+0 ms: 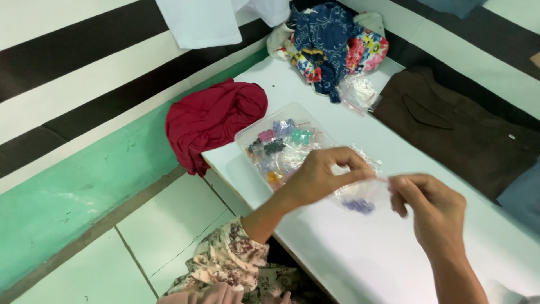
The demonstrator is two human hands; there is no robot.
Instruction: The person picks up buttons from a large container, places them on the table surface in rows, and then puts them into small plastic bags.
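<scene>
1. The left hand (pixel 318 177) pinches one top corner of a small clear bag (pixel 360 194) of purple beads (pixel 359 206).
2. The right hand (pixel 433 205) pinches the bag's other corner, holding it just above the white counter (pixel 360 253).
3. Just beyond the hands lies a clear plastic box (pixel 281 147) of coloured bead packets.
4. A red cloth (pixel 214 121) lies to the far left, a brown garment (pixel 455 132) to the right.

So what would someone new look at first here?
Probably the two hands, left hand and right hand, pinching a small clear bag of purple beads over the white table. Behind them sits a clear box of colourful beads, with a dark red cloth at the table's far-left edge.
</scene>
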